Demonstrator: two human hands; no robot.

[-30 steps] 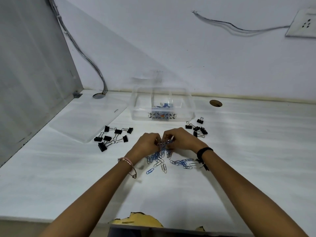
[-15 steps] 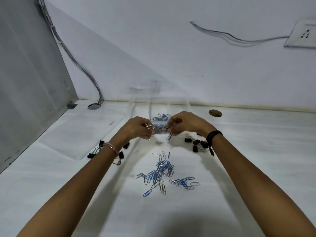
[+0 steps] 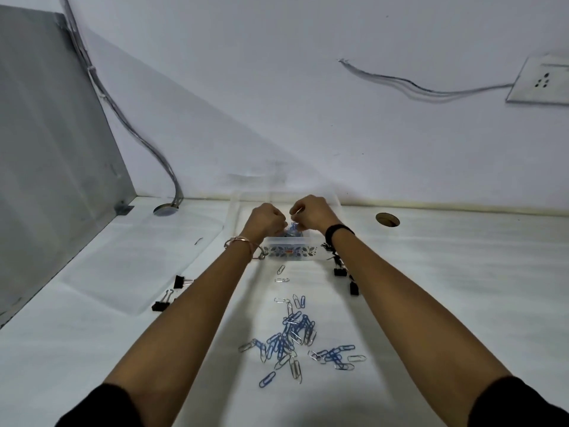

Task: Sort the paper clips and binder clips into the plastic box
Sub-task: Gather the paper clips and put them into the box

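A clear plastic box (image 3: 289, 251) with a floral front band stands at the back of the white table, with blue paper clips (image 3: 292, 234) inside it. Both hands hover over the box, fingers pinched. My left hand (image 3: 266, 219) is closed; what it holds is hidden. My right hand (image 3: 312, 212) pinches a thin silver paper clip. A loose heap of blue and silver paper clips (image 3: 295, 337) lies on the table between my forearms. Black binder clips (image 3: 345, 272) lie right of the box, others (image 3: 167, 298) lie to the left.
The box's clear lid (image 3: 147, 260) lies flat at the left. A grey panel (image 3: 46, 149) walls the left side, with cables (image 3: 144, 143) running down to a table grommet. A round hole (image 3: 387, 219) sits in the table at the right. A wall socket (image 3: 542, 83) hangs at upper right.
Both hands lifted from the paper clip heap and moved forward over the box, carrying clips. The head view shifted so the heap now lies nearer to me.
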